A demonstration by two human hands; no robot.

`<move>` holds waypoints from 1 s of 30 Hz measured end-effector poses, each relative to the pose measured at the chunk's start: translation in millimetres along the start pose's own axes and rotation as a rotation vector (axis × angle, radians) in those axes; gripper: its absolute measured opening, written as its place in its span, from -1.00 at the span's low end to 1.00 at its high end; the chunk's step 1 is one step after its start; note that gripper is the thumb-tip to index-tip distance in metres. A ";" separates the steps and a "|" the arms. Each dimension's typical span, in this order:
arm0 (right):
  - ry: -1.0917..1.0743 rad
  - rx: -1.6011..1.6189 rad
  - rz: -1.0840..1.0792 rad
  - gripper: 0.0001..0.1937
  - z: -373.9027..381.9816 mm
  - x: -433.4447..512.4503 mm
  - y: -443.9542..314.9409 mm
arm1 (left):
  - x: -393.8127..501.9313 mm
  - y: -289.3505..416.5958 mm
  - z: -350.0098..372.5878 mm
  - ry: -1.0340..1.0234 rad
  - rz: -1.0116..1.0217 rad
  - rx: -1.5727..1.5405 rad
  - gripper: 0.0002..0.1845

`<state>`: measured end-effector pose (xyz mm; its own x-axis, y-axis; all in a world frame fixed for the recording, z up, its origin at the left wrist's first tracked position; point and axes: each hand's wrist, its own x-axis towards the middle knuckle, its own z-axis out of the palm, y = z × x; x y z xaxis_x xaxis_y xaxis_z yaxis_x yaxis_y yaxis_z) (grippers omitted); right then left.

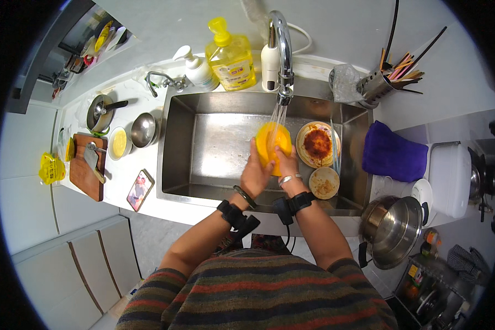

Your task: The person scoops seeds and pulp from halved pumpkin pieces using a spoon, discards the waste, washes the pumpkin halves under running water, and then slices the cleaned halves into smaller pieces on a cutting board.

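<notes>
Under the running chrome faucet (pixel 281 49), a rounded orange-yellow piece that looks like pumpkin (pixel 268 138) is held over the steel sink (pixel 214 144). My left hand (pixel 255 173) grips its lower left side. My right hand (pixel 287 163) holds its lower right side, with fingers on its upper face. Water streams onto the piece. Right of my hands, a plate (pixel 300 144) with reddish-brown residue lies in the sink. Nearer to me is a small soiled bowl (pixel 324 182), and chopsticks (pixel 335 144) lie along the plate's right side.
Left of the sink are a steel bowl (pixel 143 129), a bowl of yellow contents (pixel 119 142), a phone (pixel 140 189) and a cleaver (pixel 92 159) on a wooden board (pixel 81 173). Soap bottles (pixel 232 62) stand behind. A purple cloth (pixel 394 152) and a steel pot (pixel 398 231) are at right.
</notes>
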<state>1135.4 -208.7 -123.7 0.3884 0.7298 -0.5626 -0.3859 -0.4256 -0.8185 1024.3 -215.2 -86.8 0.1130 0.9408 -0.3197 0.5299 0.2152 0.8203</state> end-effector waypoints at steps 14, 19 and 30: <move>-0.425 0.743 0.659 -0.61 -25.2 -17.6 -9.3 | 13.4 57.4 -0.7 0.127 0.600 0.118 -0.55; -0.542 0.791 0.766 -0.66 -19.9 -32.9 -12.8 | 37.0 62.6 -25.8 -0.173 -0.062 -0.642 -0.65; -0.384 0.604 0.580 -0.66 -10.4 -18.3 -4.0 | 13.0 38.2 -3.6 0.001 0.138 -0.513 -0.33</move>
<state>1138.5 -225.9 -111.3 -0.2650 0.6632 -0.7000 -0.8468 -0.5073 -0.1601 1043.0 -193.8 -57.9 0.1514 0.9697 -0.1918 0.0303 0.1893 0.9814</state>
